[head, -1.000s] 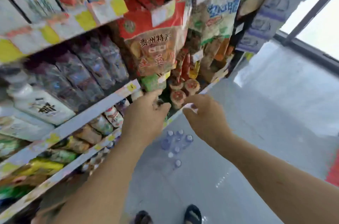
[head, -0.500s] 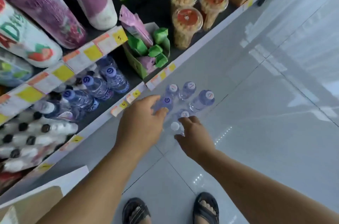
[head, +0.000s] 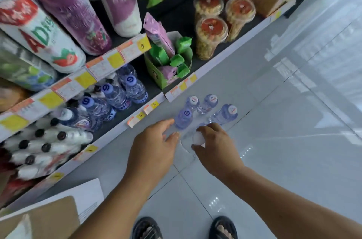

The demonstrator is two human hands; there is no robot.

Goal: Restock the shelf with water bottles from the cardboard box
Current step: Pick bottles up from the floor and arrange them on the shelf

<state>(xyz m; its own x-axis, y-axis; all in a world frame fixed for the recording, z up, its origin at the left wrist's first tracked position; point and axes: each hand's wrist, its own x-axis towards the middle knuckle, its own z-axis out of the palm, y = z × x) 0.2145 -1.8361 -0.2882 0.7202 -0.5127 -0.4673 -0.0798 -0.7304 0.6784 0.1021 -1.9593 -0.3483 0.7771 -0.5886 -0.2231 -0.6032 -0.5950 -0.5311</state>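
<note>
While both arms reach forward and down over the floor (head: 284,160), the two hands sit close together but apart.

Left hand (head: 154,146): palm down, fingers fairly straight and spread, nothing held. The forefinger tip is at, possibly touching, the side of the purple-capped bottle (head: 184,118); blur prevents confirming contact.

Right hand (head: 215,146): fingers and thumb are curled round the top of the white-capped bottle (head: 198,138), with the cap showing between them.

Loose water bottles (head: 207,104): a small cluster stands upright on the floor tiles, just in front of the bottom shelf (head: 117,137). They are clear plastic with pale blue-purple caps, seen from above. Three stand just beyond the hands.

Shelved bottles (head: 115,96): more of the same kind, in a row on the bottom shelf behind the price tags, left of a green carton.

Cardboard box (head: 49,217): lower left corner, on the floor beside the shelf, well apart from the cluster.
</note>
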